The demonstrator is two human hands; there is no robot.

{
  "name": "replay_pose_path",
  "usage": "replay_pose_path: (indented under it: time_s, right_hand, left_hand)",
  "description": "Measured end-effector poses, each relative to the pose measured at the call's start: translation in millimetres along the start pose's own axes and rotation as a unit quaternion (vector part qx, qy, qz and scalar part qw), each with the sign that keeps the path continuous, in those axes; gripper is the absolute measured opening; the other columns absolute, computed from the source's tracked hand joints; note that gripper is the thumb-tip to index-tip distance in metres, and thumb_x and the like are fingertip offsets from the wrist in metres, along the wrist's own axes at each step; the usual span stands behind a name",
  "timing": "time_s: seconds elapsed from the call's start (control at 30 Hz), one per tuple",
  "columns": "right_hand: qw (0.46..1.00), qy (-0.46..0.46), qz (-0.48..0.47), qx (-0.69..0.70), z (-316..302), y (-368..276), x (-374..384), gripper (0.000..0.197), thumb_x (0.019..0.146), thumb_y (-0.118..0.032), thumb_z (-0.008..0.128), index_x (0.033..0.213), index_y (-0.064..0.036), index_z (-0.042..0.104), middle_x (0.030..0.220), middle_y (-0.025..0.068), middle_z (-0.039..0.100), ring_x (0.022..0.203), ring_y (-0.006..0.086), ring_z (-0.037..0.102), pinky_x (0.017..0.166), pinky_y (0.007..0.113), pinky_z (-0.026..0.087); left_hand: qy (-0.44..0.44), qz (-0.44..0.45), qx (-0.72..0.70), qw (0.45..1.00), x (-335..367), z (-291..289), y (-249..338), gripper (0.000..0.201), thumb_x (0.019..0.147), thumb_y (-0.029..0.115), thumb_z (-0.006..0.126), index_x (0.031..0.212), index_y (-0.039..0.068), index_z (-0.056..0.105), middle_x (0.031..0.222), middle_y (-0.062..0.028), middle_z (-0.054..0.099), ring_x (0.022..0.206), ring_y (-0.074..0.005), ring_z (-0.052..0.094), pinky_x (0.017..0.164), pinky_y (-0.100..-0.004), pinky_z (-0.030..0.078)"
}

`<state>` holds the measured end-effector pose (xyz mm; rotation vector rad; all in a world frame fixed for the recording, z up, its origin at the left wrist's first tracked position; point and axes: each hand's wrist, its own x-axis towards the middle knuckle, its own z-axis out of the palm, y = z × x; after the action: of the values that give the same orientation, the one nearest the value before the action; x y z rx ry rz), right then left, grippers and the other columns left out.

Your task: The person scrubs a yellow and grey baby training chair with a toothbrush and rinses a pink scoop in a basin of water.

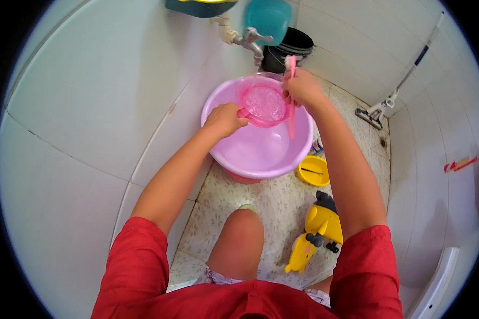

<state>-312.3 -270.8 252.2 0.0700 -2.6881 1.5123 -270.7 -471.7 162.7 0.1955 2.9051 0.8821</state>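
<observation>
My left hand (224, 120) is closed round the handle of a pink water dipper (275, 123), which sits level over the lilac basin (258, 169). Rippling water fills the dipper's bowl, and a thin stream seems to fall into it from the metal tap (254, 47). My right hand (302, 87) grips a slim pink long-handled brush (291, 119) upright at the dipper's right side. Its pale bristled head points up, and the lower end of its handle hangs over the basin.
Behind the basin stand a black bucket (297, 41) and a teal container (269, 21). A yellow bowl (314, 171) with a dark thin item inside and a yellow toy-like object (324, 223) lie on the floor to the right. A mop (379, 109) leans in the far-right corner.
</observation>
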Motion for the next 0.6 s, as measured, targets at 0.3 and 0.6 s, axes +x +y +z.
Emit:
replay_pose_path:
  time_s: [0.3, 0.6]
  right_hand:
    - [0.986, -0.115, 0.124, -0.003, -23, 62, -84, 0.014, 0.085, -0.008, 0.060, 0.089, 0.0049, 0.063, 0.069, 0.0112, 0.065, 0.055, 0.0180, 0.063, 0.044, 0.027, 0.047]
    - [0.988, -0.034, 0.135, 0.070, -12, 57, -119, 0.016, 0.078, -0.001, 0.053, 0.081, 0.0076, 0.066, 0.065, 0.0151, 0.067, 0.056, 0.0229, 0.067, 0.050, 0.033, 0.052]
  left_hand:
    - [-0.071, 0.005, -0.088, 0.994, -53, 7, 37, 0.026, 0.078, 0.026, 0.067, 0.081, 0.000, 0.066, 0.070, -0.0103, 0.065, 0.058, -0.0202, 0.062, 0.058, -0.0341, 0.050]
    - [-0.027, 0.037, -0.044, 0.998, -77, 5, 33, 0.028, 0.079, 0.028, 0.069, 0.080, 0.000, 0.066, 0.067, -0.0087, 0.064, 0.054, -0.0169, 0.059, 0.053, -0.0322, 0.049]
